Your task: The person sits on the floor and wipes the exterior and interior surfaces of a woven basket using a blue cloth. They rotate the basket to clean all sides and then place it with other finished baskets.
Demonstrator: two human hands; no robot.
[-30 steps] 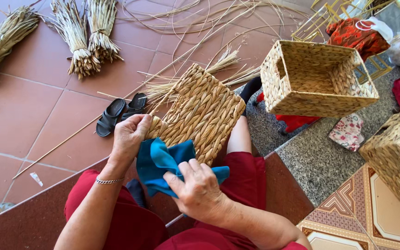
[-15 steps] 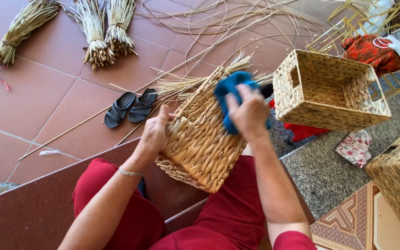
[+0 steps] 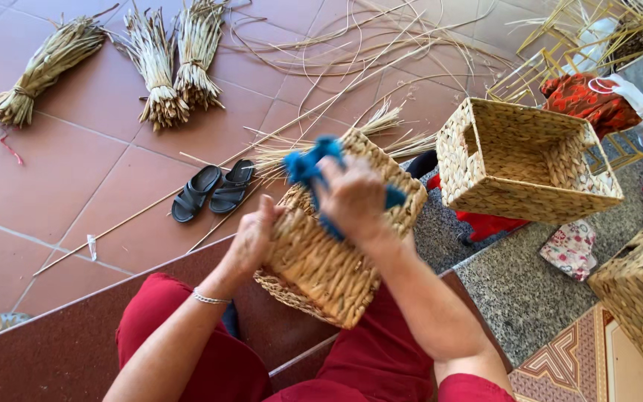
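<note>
Right hand grips blue cloth against woven basket; left hand clasps its side.

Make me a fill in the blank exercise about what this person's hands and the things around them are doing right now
1. The right hand presses a ____ cloth against the woven basket.
2. The left hand grips the basket's ____ side.
3. A pair of black ____ lies on the tiled floor.
4. ____ tied bundles of dried stalks lie at the top left.

Missing words: blue; left; sandals; Three
</note>
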